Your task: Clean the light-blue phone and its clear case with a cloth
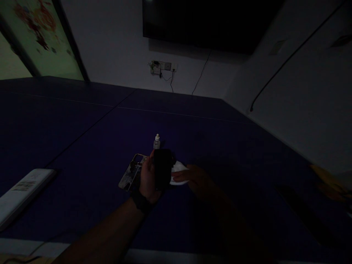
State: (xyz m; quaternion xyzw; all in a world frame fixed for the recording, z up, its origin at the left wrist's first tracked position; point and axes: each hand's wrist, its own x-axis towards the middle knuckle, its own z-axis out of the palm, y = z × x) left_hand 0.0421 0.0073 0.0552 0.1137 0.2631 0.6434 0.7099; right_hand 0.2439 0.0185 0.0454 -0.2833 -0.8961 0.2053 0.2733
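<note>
My left hand point(148, 179), with a dark band at the wrist, is closed around a black smartphone point(163, 169) held upright above the blue table. At the phone's right edge, my right hand point(196, 178) grips a white cloth or tissue point(179, 173); I cannot tell which it is. Its fingers are partly lost in shadow. Beside my left hand lies a phone case point(129, 176) with a camera cutout and a printed pattern. Just beyond the phone stands a small clear bottle point(156, 142) with a white tip.
A long white box point(26, 192) with printed labels lies at the left. A dark flat object point(305, 214) and something yellow point(327, 179) are at the right. Against the far wall are sockets point(165, 66) with cables, below a large black screen point(203, 25).
</note>
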